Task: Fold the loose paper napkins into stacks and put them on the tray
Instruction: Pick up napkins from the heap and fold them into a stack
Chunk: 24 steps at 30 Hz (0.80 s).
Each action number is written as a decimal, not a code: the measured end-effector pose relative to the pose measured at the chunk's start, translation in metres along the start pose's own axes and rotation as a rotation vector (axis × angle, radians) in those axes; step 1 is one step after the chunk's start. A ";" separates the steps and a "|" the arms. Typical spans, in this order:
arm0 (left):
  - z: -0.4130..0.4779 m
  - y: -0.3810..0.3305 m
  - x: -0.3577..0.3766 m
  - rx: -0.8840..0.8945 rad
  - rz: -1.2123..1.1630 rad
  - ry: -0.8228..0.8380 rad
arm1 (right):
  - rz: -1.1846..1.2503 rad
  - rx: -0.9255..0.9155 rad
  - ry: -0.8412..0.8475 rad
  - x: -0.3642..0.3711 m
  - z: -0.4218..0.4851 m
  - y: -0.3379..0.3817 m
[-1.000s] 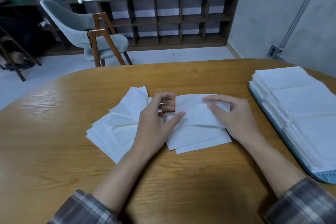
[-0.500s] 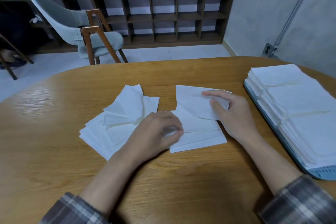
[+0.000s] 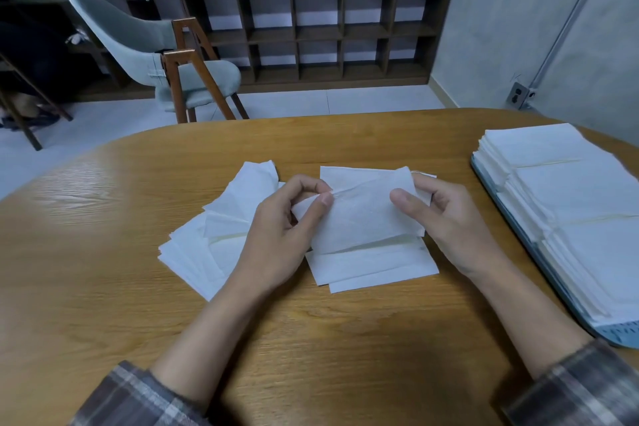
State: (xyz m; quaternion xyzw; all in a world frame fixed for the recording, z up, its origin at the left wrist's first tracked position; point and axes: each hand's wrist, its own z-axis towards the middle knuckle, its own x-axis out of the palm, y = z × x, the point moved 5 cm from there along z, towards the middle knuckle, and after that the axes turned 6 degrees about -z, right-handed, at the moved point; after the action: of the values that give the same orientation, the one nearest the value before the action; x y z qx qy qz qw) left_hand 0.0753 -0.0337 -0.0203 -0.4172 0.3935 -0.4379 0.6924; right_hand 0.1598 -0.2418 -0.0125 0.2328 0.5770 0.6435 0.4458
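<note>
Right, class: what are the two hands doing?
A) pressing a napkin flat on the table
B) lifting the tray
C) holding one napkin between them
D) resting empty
C: the left hand and right hand each pinch one side of the same napkin, thumbs in front.

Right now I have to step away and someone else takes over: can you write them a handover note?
The left hand pinches the left edge of one napkin, the right hand its right edge, held above the folded napkins on the table.
The loose pile lies on the table left of the hands.
Done: several stacks on the tray at right.
Left: fold the held napkin and the loose pile, stack them, move all to the tray.
</note>
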 end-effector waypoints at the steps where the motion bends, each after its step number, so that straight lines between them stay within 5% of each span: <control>1: 0.000 0.000 0.000 -0.002 -0.007 -0.004 | 0.009 0.013 0.013 0.002 -0.001 0.001; 14: 0.002 -0.003 -0.005 0.030 0.123 -0.108 | 0.012 0.176 -0.088 0.011 -0.005 -0.005; 19: 0.003 0.005 -0.003 -0.183 -0.120 0.027 | 0.093 0.178 -0.057 0.014 -0.005 -0.004; 24: 0.002 0.002 -0.001 -0.181 -0.197 0.005 | 0.057 0.156 -0.027 0.014 -0.005 -0.003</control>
State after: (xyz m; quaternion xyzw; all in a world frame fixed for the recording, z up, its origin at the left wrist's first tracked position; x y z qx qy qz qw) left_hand 0.0774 -0.0319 -0.0209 -0.5134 0.3902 -0.4674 0.6048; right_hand 0.1493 -0.2328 -0.0192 0.2917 0.6126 0.6059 0.4153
